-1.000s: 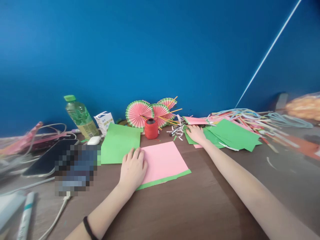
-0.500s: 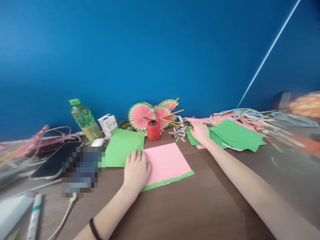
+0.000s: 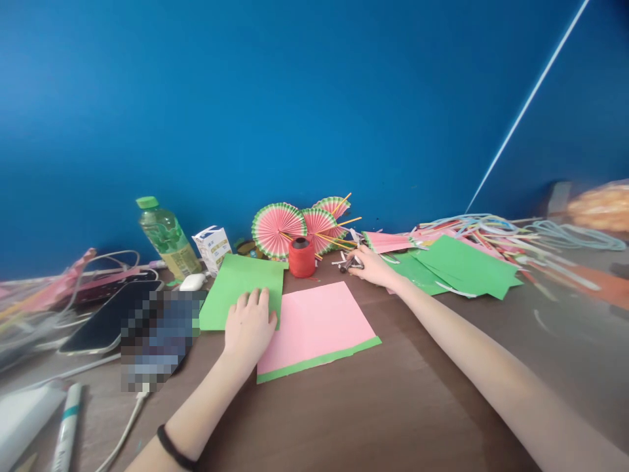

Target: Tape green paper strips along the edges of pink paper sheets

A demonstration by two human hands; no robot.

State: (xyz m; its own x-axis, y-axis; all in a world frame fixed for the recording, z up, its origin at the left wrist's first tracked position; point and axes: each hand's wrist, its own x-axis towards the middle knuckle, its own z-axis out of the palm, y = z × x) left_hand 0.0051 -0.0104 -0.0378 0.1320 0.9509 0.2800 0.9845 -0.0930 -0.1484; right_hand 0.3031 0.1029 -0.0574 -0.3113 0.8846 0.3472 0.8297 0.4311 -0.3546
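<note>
My left hand [image 3: 249,328] lies with its fingers extended on the lower part of a green sheet [image 3: 240,282]. Beside it, its thumb is near the edge of a pink sheet [image 3: 324,321] that has a green strip along its near edge. Farther right, my right hand [image 3: 371,265] has its fingers closed round something dark at the paper scraps; it looks like scissors handles [image 3: 352,263], though the fingers partly cover it. Just beyond that hand lies a folded pink fan piece [image 3: 390,242]. A red thread spool [image 3: 301,257] stands behind the pink sheet.
Finished pink-and-green fans [image 3: 279,229] lean near the blue wall. On the left are a bottle [image 3: 170,239], a small white box [image 3: 212,249], phones and a marker [image 3: 67,426]. Green sheets [image 3: 472,265] and a pile of coloured strips [image 3: 491,229] lie at right.
My left hand has slid left from the pink sheet onto the green one. My right hand has moved left and nearer, off the folded fan piece, to the dark object.
</note>
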